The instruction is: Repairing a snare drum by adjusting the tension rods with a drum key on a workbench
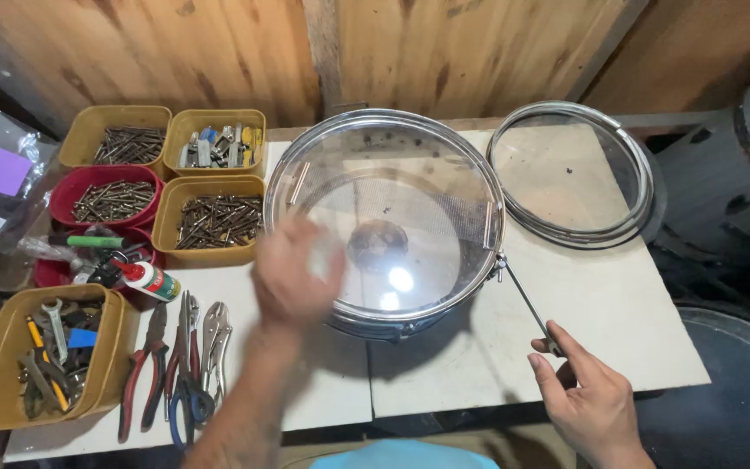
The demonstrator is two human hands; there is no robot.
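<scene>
A chrome snare drum [444,174] with a clear head lies flat on the white table [618,304]. My left hand [292,274] hovers blurred over the drum's near-left rim, fingers spread, holding nothing I can see. My right hand [588,399] pinches the near end of a long thin metal rod [527,302]. The rod runs up to the drum's right side, where its far end meets a lug.
A loose metal hoop [640,213] with a clear skin lies right of the drum. Yellow and red tubs of screws [210,221] and tools stand at left, with pliers [180,356] and an oil bottle [151,280] beside them. Wooden wall behind; dark drum shells at right.
</scene>
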